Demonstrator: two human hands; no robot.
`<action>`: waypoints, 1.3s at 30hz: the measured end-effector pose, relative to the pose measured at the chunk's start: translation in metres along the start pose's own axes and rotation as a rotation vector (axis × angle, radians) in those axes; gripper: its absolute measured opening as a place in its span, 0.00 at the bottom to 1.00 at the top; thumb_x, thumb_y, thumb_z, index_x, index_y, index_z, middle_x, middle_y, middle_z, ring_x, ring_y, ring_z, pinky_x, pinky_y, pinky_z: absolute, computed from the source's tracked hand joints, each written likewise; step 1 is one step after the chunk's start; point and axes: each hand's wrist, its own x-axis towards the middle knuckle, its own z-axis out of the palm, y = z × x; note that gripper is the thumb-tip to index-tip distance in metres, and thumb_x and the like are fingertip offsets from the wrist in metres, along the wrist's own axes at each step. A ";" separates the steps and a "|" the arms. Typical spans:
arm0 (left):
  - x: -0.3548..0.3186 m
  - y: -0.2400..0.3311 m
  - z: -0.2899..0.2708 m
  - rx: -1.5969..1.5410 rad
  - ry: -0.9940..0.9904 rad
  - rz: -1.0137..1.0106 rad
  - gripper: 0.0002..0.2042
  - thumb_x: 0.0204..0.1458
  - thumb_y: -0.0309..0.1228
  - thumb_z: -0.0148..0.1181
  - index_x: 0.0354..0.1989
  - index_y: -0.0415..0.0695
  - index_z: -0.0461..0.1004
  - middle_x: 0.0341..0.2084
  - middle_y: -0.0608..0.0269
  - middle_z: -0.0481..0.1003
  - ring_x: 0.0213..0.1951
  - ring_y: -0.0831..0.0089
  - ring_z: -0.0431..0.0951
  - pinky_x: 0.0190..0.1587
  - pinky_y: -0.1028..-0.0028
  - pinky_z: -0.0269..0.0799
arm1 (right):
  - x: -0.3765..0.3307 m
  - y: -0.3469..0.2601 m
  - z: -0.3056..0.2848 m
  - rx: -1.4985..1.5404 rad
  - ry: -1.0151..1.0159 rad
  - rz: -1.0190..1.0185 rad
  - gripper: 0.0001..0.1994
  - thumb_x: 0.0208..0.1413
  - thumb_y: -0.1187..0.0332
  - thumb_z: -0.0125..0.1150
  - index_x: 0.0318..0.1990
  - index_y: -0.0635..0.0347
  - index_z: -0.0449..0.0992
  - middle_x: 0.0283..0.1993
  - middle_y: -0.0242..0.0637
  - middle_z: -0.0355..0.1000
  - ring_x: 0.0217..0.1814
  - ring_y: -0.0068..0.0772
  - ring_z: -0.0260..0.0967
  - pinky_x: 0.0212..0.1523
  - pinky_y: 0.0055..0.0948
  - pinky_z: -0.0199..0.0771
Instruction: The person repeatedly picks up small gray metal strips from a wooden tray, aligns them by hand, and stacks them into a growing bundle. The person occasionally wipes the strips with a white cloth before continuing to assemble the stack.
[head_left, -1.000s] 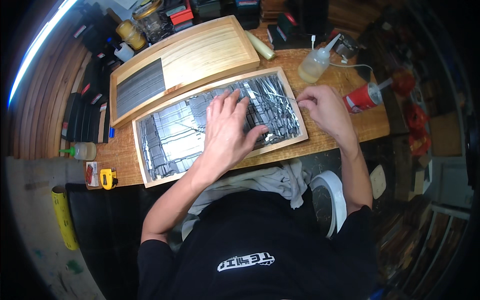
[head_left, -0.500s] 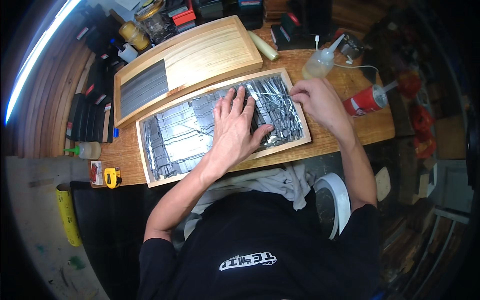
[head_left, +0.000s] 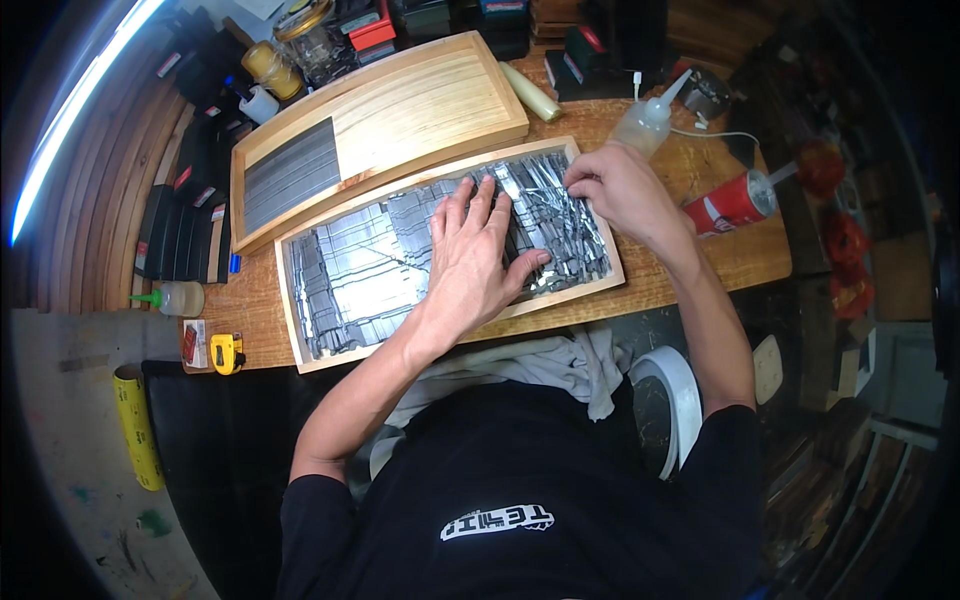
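Observation:
A shallow wooden tray (head_left: 452, 342) in front of me is filled with thin, shiny dark-grey strips (head_left: 362, 262). They lie in fairly even rows on the left and in a loose jumble at the right end. My left hand (head_left: 470, 250) rests flat on the strips right of the middle, its fingers spread. Over the tray's far right corner is my right hand (head_left: 622, 192), thumb and fingertips pinched together above the jumbled strips. Whatever sits between those fingertips is too small or hidden to make out. Behind stands a second wooden tray (head_left: 420, 100) with dark strips (head_left: 293, 172) laid side by side at its left end.
A red can (head_left: 735, 203) and a squeeze bottle (head_left: 643, 122) stand by my right hand. A thin white cable (head_left: 720, 133) crosses the far right of the wooden table. Near the left edge are a yellow tape measure (head_left: 227, 353) and a green-tipped bottle (head_left: 180, 298).
My right hand has shifted slightly left and farther over the tray's corner. The thin strip seen at its fingertips before no longer shows clearly. My left hand has stayed nearly still.

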 end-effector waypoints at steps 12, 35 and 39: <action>0.009 0.000 -0.004 -0.305 0.166 -0.036 0.22 0.62 0.36 0.67 0.60 0.36 0.71 0.61 0.42 0.73 0.66 0.47 0.70 0.66 0.56 0.64 | 0.000 0.025 0.001 0.358 -0.062 0.055 0.05 0.55 0.76 0.71 0.39 0.64 0.86 0.32 0.38 0.76 0.40 0.30 0.71 0.43 0.29 0.70; 0.039 0.010 -0.012 -1.531 -0.168 -0.633 0.09 0.72 0.28 0.49 0.53 0.39 0.74 0.49 0.48 0.81 0.50 0.60 0.85 0.53 0.60 0.85 | -0.066 -0.027 -0.067 0.035 0.089 0.188 0.06 0.57 0.74 0.70 0.41 0.62 0.85 0.30 0.38 0.77 0.37 0.32 0.74 0.42 0.31 0.73; 0.027 0.002 -0.030 -1.703 0.026 -0.644 0.09 0.72 0.29 0.50 0.54 0.40 0.73 0.48 0.48 0.81 0.51 0.58 0.84 0.57 0.56 0.83 | -0.089 -0.062 -0.043 0.250 0.462 0.312 0.05 0.59 0.74 0.70 0.42 0.61 0.86 0.34 0.36 0.81 0.36 0.26 0.77 0.40 0.27 0.76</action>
